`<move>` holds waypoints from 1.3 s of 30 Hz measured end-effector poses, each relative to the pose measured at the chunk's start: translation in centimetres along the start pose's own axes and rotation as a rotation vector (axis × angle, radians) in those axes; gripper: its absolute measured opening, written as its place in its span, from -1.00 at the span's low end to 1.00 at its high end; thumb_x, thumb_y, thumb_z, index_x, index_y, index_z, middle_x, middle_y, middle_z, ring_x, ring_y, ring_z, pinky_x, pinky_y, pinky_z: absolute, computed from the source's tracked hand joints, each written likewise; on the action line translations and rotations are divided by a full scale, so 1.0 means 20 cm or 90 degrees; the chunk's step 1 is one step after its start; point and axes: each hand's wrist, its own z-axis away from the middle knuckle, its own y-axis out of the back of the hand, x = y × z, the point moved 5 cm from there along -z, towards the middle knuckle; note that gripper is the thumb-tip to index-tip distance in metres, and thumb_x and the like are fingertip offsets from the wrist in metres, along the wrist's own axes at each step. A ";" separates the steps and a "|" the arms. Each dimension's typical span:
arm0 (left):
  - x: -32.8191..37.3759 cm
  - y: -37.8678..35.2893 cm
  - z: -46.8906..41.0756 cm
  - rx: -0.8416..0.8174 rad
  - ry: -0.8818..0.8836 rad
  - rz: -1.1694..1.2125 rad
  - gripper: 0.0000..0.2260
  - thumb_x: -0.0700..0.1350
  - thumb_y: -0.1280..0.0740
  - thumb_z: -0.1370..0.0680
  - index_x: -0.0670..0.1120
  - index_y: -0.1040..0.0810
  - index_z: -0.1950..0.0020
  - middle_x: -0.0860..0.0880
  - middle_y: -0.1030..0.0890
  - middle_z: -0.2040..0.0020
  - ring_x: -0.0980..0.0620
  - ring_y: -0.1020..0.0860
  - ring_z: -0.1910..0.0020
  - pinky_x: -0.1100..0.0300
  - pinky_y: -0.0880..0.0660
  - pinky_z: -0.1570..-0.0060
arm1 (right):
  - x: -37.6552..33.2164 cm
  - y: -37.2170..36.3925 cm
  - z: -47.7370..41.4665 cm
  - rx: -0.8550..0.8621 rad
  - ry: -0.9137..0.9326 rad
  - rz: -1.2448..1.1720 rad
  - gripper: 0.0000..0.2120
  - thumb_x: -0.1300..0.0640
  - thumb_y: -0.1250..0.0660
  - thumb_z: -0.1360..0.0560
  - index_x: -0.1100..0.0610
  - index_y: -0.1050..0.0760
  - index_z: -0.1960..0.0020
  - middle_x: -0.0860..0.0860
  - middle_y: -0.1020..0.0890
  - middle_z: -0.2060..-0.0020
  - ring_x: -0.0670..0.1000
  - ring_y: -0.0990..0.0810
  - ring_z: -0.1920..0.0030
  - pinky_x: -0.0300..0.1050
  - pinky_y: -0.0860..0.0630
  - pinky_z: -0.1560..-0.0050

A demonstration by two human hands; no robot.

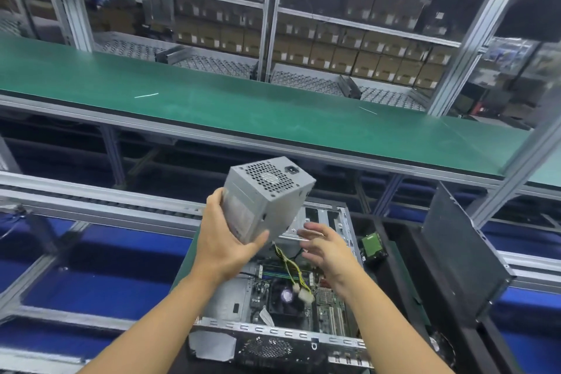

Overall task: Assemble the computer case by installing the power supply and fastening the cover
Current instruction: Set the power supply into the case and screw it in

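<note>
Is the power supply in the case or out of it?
Out. The left hand grips the power supply tilted above the open case, cables dangling over the motherboard.

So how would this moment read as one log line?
left hand: grips power supply | right hand: open, beside it | case: open, supply not yet seated

Green mat (186, 264), open computer case (224, 304) lying on it

Grey power supply (267, 200) tilted above open case (282, 313); cover (464, 246) leaning.
</note>
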 end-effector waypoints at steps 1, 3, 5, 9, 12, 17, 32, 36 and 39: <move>0.03 0.00 -0.01 -0.004 -0.059 -0.058 -0.06 0.22 -0.58 -0.21 0.05 -0.18 -0.44 0.13 -0.40 -0.28 0.10 -0.43 -0.27 0.00 -0.49 -0.23 | -0.02 -0.02 0.00 -0.010 -0.004 -0.052 -0.70 0.39 -0.22 -0.61 0.14 -0.56 -0.23 0.08 -0.73 -0.13 0.10 -0.68 -0.13 -0.01 -0.63 -0.09; 0.09 -0.01 -0.02 -0.010 -0.162 -0.165 -0.08 0.24 -0.56 -0.23 -0.04 -0.23 -0.44 0.10 -0.38 -0.25 0.07 -0.42 -0.19 -0.06 -0.49 -0.16 | -0.05 -0.04 0.00 -0.027 -0.013 -0.133 -0.76 0.34 -0.18 -0.65 0.20 -0.54 -0.24 0.14 -0.72 -0.13 0.16 -0.68 -0.09 0.04 -0.64 -0.06; 0.12 -0.03 -0.02 -0.030 -0.197 -0.215 -0.09 0.26 -0.53 -0.24 -0.06 -0.24 -0.45 0.08 -0.39 -0.23 0.05 -0.42 -0.14 -0.07 -0.47 -0.14 | -0.07 -0.05 0.01 -0.036 -0.022 -0.160 -0.78 0.31 -0.17 -0.66 0.24 -0.50 -0.25 0.23 -0.68 -0.17 0.20 -0.67 -0.07 0.07 -0.64 -0.04; 0.11 -0.02 -0.07 -0.098 -0.097 -0.146 -0.10 0.25 -0.55 -0.24 0.09 -0.19 -0.45 0.18 -0.39 -0.24 0.09 -0.43 -0.18 0.01 -0.46 -0.17 | -0.13 0.02 0.02 0.005 0.063 -0.192 -0.69 0.24 -0.28 -0.62 0.08 -0.47 -0.35 0.17 -0.55 -0.33 0.21 -0.51 -0.39 0.10 -0.47 -0.34; 0.09 0.00 -0.17 -0.273 -0.018 -0.094 -0.17 0.20 -0.57 -0.24 0.26 -0.21 -0.40 0.28 -0.42 -0.24 0.20 -0.48 -0.18 0.09 -0.52 -0.10 | -0.28 0.06 0.06 -0.081 0.230 -0.025 -0.35 -0.09 -0.44 -0.46 -0.29 -0.28 -0.49 -0.17 -0.31 -0.55 -0.14 -0.24 -0.55 -0.16 -0.26 -0.40; 0.11 -0.05 -0.20 -0.502 0.004 -0.120 -0.22 0.10 -0.61 -0.26 0.39 -0.24 -0.32 0.28 -0.51 -0.18 0.23 -0.56 -0.10 0.14 -0.59 -0.06 | -0.38 -0.06 0.09 -0.316 0.234 0.351 0.06 -0.21 -0.62 -0.34 -0.54 0.06 -0.53 -0.29 -0.22 -0.58 -0.21 -0.25 -0.55 -0.06 -0.35 -0.46; -0.09 -0.10 -0.16 0.084 0.284 0.069 -0.56 0.31 -0.33 -0.49 -0.01 -0.45 -0.12 0.02 -0.44 -0.07 -0.05 -0.45 -0.19 -0.05 -0.41 -0.25 | -0.41 -0.10 0.11 0.143 0.340 -0.134 -0.02 0.05 -0.62 -0.27 -0.11 -0.14 -0.54 -0.06 -0.45 -0.36 -0.07 -0.53 -0.29 -0.17 -0.60 -0.11; -0.13 -0.36 -0.02 -0.272 0.609 0.479 -0.24 0.51 -0.27 -0.38 -0.06 -0.51 -0.31 -0.10 -0.66 -0.19 -0.13 -0.64 -0.17 -0.13 -0.57 -0.14 | -0.39 -0.17 0.14 0.179 0.347 -0.203 -0.11 0.07 -0.60 -0.29 -0.07 -0.17 -0.46 -0.06 -0.48 -0.26 -0.06 -0.57 -0.19 -0.23 -0.62 0.01; -0.14 -0.41 -0.02 -0.249 0.611 0.653 -0.24 0.49 -0.31 -0.38 -0.05 -0.54 -0.35 -0.17 -0.64 -0.23 -0.19 -0.63 -0.18 -0.20 -0.57 -0.12 | -0.32 -0.23 0.16 0.172 0.334 -0.176 -0.14 0.06 -0.59 -0.29 -0.09 -0.15 -0.42 -0.04 -0.47 -0.25 -0.03 -0.57 -0.22 -0.06 -0.64 -0.14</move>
